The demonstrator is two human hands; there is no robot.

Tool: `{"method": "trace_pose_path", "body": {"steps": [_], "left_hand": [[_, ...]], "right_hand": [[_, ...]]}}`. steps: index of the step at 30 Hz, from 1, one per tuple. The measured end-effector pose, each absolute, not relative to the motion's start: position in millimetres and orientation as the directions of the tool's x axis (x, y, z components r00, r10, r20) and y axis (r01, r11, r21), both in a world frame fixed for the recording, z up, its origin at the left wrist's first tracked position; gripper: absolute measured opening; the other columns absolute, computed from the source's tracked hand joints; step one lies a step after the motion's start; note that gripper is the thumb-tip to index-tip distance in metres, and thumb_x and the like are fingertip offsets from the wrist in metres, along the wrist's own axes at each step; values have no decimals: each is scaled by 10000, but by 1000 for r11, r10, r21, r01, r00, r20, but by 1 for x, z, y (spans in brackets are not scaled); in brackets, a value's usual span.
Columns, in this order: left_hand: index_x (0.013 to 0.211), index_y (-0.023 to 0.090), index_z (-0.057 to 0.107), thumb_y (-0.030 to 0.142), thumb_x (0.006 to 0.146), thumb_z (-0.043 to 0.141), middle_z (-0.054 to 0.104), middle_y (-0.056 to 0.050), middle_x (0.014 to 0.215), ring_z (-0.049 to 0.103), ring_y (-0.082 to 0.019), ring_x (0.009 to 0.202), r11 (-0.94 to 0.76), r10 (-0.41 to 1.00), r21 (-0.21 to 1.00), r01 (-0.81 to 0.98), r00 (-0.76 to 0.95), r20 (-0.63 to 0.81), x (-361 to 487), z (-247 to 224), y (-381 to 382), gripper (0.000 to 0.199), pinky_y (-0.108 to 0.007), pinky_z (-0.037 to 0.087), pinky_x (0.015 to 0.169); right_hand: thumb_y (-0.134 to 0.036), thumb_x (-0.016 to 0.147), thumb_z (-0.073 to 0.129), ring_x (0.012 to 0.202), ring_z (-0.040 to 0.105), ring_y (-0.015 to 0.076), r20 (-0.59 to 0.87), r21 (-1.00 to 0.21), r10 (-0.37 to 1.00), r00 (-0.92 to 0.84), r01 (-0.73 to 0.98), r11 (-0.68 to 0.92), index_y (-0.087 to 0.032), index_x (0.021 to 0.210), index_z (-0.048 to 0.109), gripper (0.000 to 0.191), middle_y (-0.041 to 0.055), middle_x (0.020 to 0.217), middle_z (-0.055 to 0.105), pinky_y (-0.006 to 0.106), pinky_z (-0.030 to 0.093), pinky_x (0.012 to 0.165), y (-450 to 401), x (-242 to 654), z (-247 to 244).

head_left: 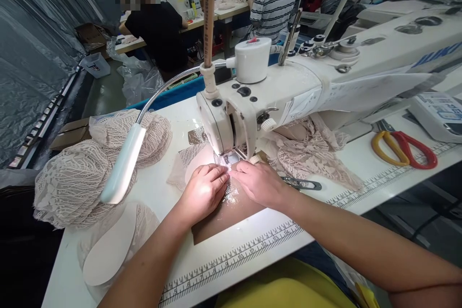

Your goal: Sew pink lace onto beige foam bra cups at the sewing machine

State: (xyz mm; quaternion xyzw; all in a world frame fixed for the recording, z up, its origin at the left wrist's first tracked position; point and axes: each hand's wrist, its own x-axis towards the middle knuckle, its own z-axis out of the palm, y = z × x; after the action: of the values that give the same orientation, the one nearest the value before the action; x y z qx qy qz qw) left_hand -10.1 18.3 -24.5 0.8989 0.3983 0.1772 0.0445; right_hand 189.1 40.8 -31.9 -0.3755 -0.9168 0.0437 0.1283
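A white sewing machine (249,101) stands on the table, its needle area lit. Just in front of the needle, my left hand (205,190) has its fingers together, pressing on pale lace fabric (182,166) that spreads out behind it. My right hand (258,183) meets it from the right, fingertips pinched close to the needle; what they grip is too small to make out. Both hands rest over a brown shiny sheet (231,219) taped to the tabletop. More lace (306,149) lies bunched beneath the machine arm, right of my right hand.
Lace piles (72,183) and a pale oval pad (111,250) lie at the left, under a flexible lamp (124,163). Scissors (404,149) and a small dark tool (303,183) lie right. A ruler strip (231,262) follows the front edge. Two people sit or stand behind.
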Motion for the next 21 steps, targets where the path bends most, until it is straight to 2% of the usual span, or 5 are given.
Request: {"method": "trace_pose_path", "body": {"steps": [11,16,21], "left_hand": [[1137,186,629,273,897,492,588,-124,1210,527,-271,1070,-681,731,221,699,629,263,-15,-24,16,290,-452,475,885],[1131,161,625,257,889,505,611,-119,1180,516,-264,1090,-700,714,251,669,645,272,-15,-22,16,287,-443,466,923],[1139,139,615,242,897,490,633,-107,1161,518,-253,1086,-672,741,251,697,625,248,-14,-23,16,291,-429,468,929]], "right_hand": [[-141,869,436,739,530,190,222,-156,786,-577,775,613,-171,1083,659,311,62,824,654,312,324,650,45,187,-33],[-148,876,445,741,514,167,217,-192,716,-663,691,697,-197,1088,655,302,45,852,637,295,308,627,44,188,-30],[-145,885,449,741,504,164,185,-188,712,-677,687,702,-170,1060,661,276,52,839,619,298,292,612,42,188,-29]]}}
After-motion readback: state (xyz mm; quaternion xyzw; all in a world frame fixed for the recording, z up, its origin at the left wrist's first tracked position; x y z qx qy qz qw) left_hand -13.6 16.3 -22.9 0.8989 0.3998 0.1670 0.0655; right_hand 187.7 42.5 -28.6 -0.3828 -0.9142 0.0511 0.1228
